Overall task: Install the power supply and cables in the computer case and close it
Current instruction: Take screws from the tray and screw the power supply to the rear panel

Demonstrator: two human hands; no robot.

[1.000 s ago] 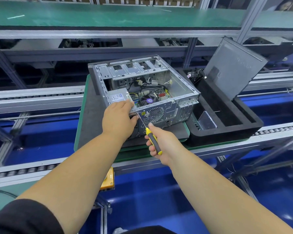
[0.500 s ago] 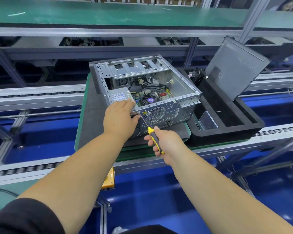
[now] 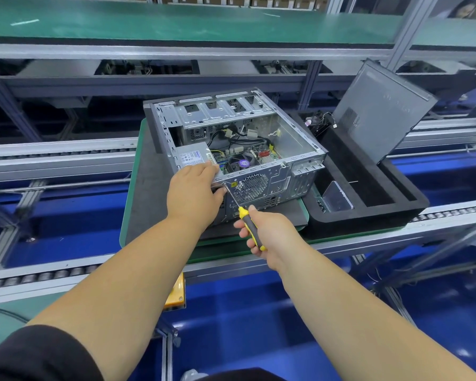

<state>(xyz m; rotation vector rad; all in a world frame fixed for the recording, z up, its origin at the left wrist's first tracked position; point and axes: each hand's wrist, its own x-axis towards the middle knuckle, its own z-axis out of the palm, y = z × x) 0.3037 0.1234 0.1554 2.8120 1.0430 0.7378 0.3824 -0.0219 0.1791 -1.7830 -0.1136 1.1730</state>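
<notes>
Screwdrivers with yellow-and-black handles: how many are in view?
1. The yellow-and-black-handled screwdriver is gripped in the right hand, its tip at the open grey metal computer case's rear panel. Others may be hidden.

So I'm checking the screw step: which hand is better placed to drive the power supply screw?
Right hand: it grips the screwdriver, tip at the computer case rear. The left hand rests on the power supply.

Power supply (image 3: 193, 157) label print too small to read

Power supply (image 3: 193, 157) in computer case (image 3: 300, 145), near-left corner; foam tray (image 3: 368, 215) right, side panel (image 3: 382, 111) leaning in it
</notes>
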